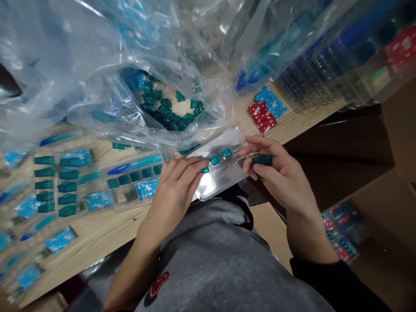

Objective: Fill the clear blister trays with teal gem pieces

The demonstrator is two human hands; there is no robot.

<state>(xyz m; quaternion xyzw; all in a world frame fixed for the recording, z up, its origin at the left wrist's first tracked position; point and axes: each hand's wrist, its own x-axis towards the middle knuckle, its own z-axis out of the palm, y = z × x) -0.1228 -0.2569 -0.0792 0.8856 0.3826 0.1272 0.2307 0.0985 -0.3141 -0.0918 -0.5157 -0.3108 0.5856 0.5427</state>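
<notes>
A clear plastic blister tray (pixel 211 186) lies tilted at the table's front edge, against my body. Teal translucent square pieces (pixel 215 159) sit in a row of its pockets. My left hand (pixel 177 180) reaches over the tray's left end, its fingers pressed together on a small teal piece (pixel 204 170) in the row. My right hand (pixel 276 171) is at the tray's right end, curled around several dark teal pieces (pixel 262 160). Its index finger stretches toward the last pocket. Part of the tray is hidden under my left hand.
An open clear bag (pixel 214 104) of loose teal pieces stands behind the tray. Left are filled blister packs (pixel 130 167) and rows of teal pieces (pixel 67 186). Red (pixel 261 117) and blue packets (pixel 271 100) lie right, beside stacked trays (pixel 312 73). A cardboard box (pixel 367 203) stands below right.
</notes>
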